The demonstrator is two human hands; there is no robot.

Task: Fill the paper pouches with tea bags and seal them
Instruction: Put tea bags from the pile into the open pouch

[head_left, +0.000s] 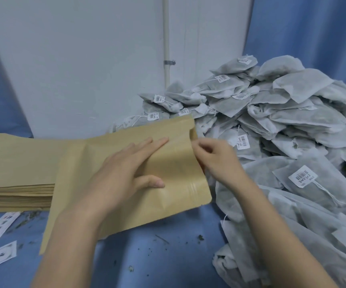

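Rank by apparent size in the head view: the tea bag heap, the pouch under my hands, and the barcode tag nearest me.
1. Tea bag heap, largest.
2. Pouch, under the left hand, right hand pinching its edge.
3. Barcode tag, smallest.

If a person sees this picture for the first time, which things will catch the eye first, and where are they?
First comes the big heap of grey tea bags with barcode tags, filling the right side against the wall. In the centre, a brown paper pouch lies under the flat left hand, while the right hand pinches the pouch's open edge. At the left lies a stack of empty pouches on the blue cloth.
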